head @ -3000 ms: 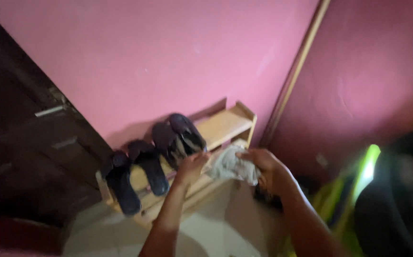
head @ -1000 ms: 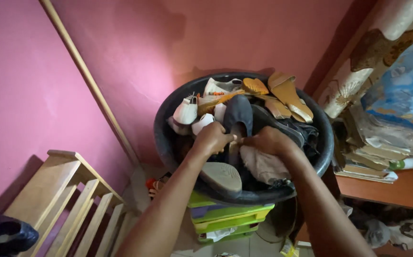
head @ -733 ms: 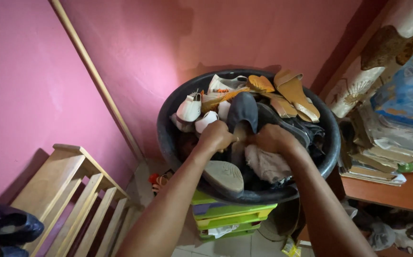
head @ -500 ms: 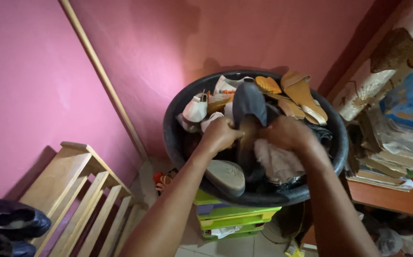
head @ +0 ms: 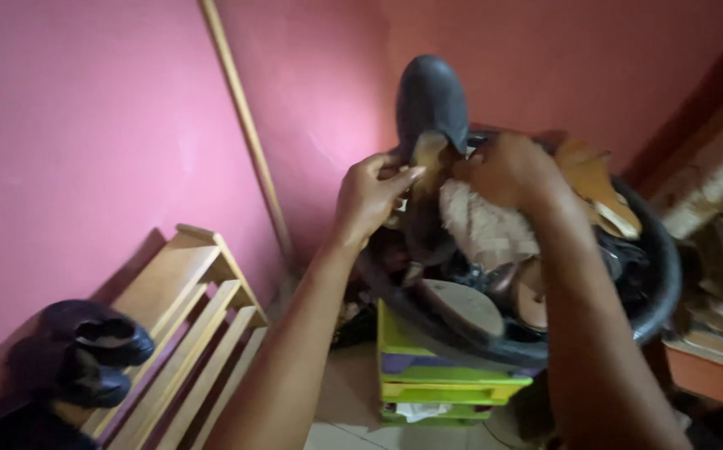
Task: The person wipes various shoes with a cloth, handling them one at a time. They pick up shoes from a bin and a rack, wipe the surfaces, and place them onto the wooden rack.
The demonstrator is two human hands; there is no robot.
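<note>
Both my hands lift a dark shoe toe-up out of a big black basin heaped with footwear. My left hand pinches the shoe's left side near its tan insole. My right hand grips the shoe's right side and also holds a pale beige cloth that hangs below it. A grey upturned sole lies at the basin's near rim, and tan sandals sit at its far right.
The basin rests on stacked green plastic crates. A slatted wooden shoe rack stands at lower left against the pink wall, with dark shoes on it. A wooden desk edge with stacked papers is at right.
Three seconds ago my hands were at the shoe rack with the cloth. Since then I turned to the basin, grasped the dark shoe and raised it well above the pile.
</note>
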